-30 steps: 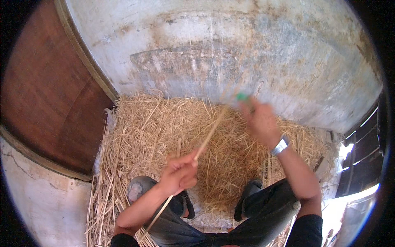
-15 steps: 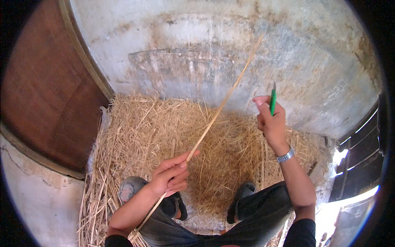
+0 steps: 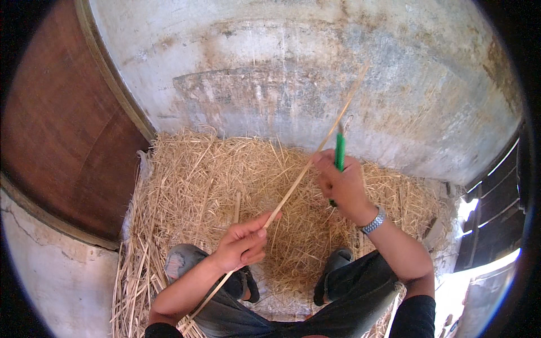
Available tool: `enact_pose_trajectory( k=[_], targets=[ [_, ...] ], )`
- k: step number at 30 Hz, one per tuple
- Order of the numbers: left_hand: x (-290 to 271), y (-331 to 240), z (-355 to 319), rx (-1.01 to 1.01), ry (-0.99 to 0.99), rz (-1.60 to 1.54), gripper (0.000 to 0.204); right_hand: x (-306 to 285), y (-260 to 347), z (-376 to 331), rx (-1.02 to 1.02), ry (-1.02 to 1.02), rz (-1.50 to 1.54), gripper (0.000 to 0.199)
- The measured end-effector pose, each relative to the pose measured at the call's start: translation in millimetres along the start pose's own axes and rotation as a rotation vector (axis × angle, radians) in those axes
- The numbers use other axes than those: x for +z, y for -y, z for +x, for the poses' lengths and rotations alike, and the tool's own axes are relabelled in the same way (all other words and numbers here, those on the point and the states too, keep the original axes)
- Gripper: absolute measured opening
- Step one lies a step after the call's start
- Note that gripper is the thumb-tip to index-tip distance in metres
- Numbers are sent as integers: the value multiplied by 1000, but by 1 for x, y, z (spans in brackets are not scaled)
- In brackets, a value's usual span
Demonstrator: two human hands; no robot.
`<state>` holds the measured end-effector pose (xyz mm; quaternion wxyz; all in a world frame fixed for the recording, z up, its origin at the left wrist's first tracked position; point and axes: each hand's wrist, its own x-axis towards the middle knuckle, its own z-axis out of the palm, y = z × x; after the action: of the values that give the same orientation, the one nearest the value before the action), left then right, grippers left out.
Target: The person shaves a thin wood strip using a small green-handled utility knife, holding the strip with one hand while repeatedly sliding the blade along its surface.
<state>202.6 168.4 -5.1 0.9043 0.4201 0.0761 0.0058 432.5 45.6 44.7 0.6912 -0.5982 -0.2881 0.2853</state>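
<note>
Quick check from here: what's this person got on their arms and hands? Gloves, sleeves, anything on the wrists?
No gloves: both hands are bare. The left hand and its forearm show no watch or band. The right hand has a silver metal-link watch at the wrist. Black short sleeves end near the upper arms; forearms are uncovered.

Two hands were in view, the left hand (image 3: 241,246) and right hand (image 3: 340,186). There was one long thin stick (image 3: 307,166), one green-handled tool (image 3: 339,153), one wristwatch (image 3: 373,221), and one straw heap (image 3: 208,180).

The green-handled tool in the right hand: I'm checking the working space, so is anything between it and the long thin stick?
Nothing visible. The right hand holds the green-handled tool right beside the stick, which the left hand grips lower down.
</note>
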Motion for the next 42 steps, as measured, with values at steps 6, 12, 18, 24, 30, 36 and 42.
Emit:
enact_pose_trajectory(
  k=[6,12,18,24,30,36,42],
  targets=[
    [-2,3,-2,70,-5,301,46,-12,3,2,10,-44,-5,20],
    [8,-5,2,98,-139,593,43,16,-24,-22,-174,77,-564,23],
    [-2,0,2,235,-162,540,39,24,-8,-42,-334,339,-983,36],
    [-8,5,1,247,-196,401,38,25,-16,-44,-305,274,-1177,44],
    [0,5,-5,153,-204,466,39,-7,-9,-8,-284,40,-1171,37],
    [-4,9,-1,268,-238,477,38,28,-11,-46,-191,400,-1270,45],
    [-4,5,2,208,-275,545,36,7,-38,-14,-447,239,-1350,36]
  ],
)
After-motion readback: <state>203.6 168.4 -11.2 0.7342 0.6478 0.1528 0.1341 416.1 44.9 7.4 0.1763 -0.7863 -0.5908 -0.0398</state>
